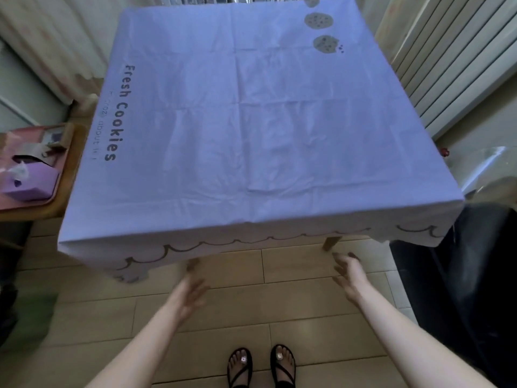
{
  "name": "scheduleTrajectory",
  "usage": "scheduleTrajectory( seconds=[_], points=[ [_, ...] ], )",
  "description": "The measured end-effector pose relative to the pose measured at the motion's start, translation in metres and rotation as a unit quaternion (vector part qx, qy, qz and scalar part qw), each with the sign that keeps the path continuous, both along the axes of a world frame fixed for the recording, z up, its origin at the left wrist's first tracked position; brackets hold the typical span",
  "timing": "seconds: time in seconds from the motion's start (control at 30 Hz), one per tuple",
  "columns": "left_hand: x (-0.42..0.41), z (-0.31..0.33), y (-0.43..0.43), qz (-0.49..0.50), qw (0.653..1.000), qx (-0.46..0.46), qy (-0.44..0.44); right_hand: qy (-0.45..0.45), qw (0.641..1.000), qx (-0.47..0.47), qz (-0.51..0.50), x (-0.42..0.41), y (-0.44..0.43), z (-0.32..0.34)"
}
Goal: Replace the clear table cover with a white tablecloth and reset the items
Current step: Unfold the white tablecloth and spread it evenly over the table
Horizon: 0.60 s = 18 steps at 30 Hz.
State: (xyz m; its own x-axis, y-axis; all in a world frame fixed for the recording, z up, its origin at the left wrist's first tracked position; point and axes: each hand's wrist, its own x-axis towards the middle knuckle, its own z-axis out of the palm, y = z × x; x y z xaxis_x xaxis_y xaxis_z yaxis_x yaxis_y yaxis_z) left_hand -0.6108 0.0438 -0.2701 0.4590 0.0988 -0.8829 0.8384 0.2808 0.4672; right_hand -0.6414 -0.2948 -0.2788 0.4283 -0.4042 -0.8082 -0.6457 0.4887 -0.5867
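A white tablecloth [251, 121] printed with "Fresh Cookies" and cookie drawings lies spread over the square table, its scalloped hem hanging over the near edge. My left hand [190, 295] is below that hem, fingers apart, blurred, holding nothing. My right hand [348, 273] is below the hem near a wooden table leg [330, 242], fingers spread and empty. The crumpled clear table cover [486, 166] lies off to the right.
A wooden side stand at the left carries a pink tray [16, 204] with a purple tissue box [33, 180] and small items. A white radiator [458, 65] stands at the right, a black seat [461, 275] at the lower right. Curtains hang at the far left.
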Motion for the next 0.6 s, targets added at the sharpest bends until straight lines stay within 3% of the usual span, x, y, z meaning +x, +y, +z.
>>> scheduleTrajectory(
  seconds=[0.13,0.27,0.33,0.43,0.6],
  points=[
    [0.027,-0.038,0.009,0.233,0.960,-0.154,-0.031,-0.108,0.972,0.155,-0.137,0.014,-0.023,-0.025],
    [0.034,-0.055,0.017,0.293,0.917,-0.254,-0.098,-0.236,0.918,0.245,-0.201,0.018,-0.048,-0.050],
    [0.028,-0.048,0.016,0.268,0.924,-0.243,-0.125,-0.262,0.904,0.257,-0.220,0.014,-0.052,-0.046],
    [0.011,-0.030,0.012,0.291,0.943,-0.145,-0.073,-0.237,0.893,0.245,-0.295,-0.003,-0.056,-0.034],
    [-0.017,-0.015,0.020,0.319,0.945,-0.062,-0.025,-0.156,0.911,0.144,-0.353,-0.052,-0.068,-0.017]
  ],
)
